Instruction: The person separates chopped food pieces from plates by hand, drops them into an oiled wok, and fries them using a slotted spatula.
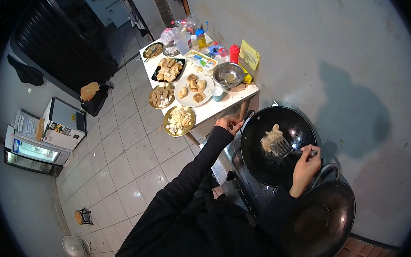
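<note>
A black wok (255, 164) sits on the stove with a small heap of pale, sliced food (273, 135) in it. My left hand (229, 124) is closed at the wok's dark loop handle (249, 115), fingertips pinched on its near end. In my right hand (305, 170) is a slotted metal spatula (282, 146); the fist wraps around its handle. The spatula's slotted head lies against the food near the middle of the wok.
A second dark wok (320, 220) stands close on the right. To the left, a white table (209, 113) carries plates of food, a steel bowl (228, 75), a red squeeze bottle (234, 54) and a small tub (217, 94). A grey wall (285, 48) rises behind the stove (235, 177).
</note>
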Demonstrator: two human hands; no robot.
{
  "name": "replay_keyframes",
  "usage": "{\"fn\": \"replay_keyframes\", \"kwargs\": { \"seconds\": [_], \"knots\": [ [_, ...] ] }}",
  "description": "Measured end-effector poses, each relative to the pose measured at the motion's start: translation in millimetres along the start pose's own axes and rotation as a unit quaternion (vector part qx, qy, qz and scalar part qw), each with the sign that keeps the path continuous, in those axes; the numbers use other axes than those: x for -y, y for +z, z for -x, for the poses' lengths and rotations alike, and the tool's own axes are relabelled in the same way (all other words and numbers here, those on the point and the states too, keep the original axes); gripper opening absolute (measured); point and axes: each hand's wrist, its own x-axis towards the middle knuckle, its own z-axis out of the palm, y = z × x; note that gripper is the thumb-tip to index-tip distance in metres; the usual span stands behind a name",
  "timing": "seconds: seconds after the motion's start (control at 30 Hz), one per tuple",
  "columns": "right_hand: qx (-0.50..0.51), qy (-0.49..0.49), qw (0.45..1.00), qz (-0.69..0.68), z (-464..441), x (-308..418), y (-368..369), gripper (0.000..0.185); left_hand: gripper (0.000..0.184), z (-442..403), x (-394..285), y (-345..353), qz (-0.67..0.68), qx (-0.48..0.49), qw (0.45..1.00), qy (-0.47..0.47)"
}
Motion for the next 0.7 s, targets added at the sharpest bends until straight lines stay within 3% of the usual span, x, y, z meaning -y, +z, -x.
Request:
{"fn": "replay_keyframes", "kwargs": {
  "seconds": [0.1, 0.2, 0.27, 0.37, 0.47, 0.5, 0.63, 0.7],
  "knots": [
    [0.027, -0.008, 0.998, 0.062, 0.2, -9.3, -4.8, 0.017, 0.031, -0.6, -1.9, -2.0, 0.005, 0.037, 0.997, -0.065],
    [0.050, -0.015, 0.990, 0.131, 3.6, -21.2, 1.6, 0.016, 0.031, -0.7, -3.6, -2.3, -0.003, 0.035, 0.998, -0.054],
    [0.038, 0.027, 0.996, 0.077, 3.7, -20.0, 5.5, 0.017, 0.031, -0.4, -4.7, -3.3, -0.006, 0.039, 0.998, -0.056],
    [0.011, 0.000, 1.000, -0.011, 0.9, -5.2, 1.3, 0.017, 0.031, -1.4, -1.3, -2.3, -0.007, 0.043, 0.998, -0.047],
    [0.026, -0.012, 0.999, 0.046, 0.7, -6.8, -4.1, 0.018, 0.030, -0.9, 4.3, -0.1, -0.003, 0.042, 0.999, -0.033],
    [0.068, 0.035, 0.992, 0.099, 1.0, -1.9, -8.7, 0.017, 0.030, -0.9, 4.7, -0.2, -0.001, 0.042, 0.999, -0.027],
    [0.063, -0.008, 0.991, 0.119, 1.8, -14.9, -3.1, 0.016, 0.029, 0.1, 4.7, -0.5, 0.003, 0.038, 0.999, -0.021],
    [0.061, 0.048, 0.997, -0.006, -0.1, -10.4, -3.3, 0.014, 0.029, 0.7, 2.8, -1.5, 0.002, 0.037, 0.999, -0.010]
  ]
}}
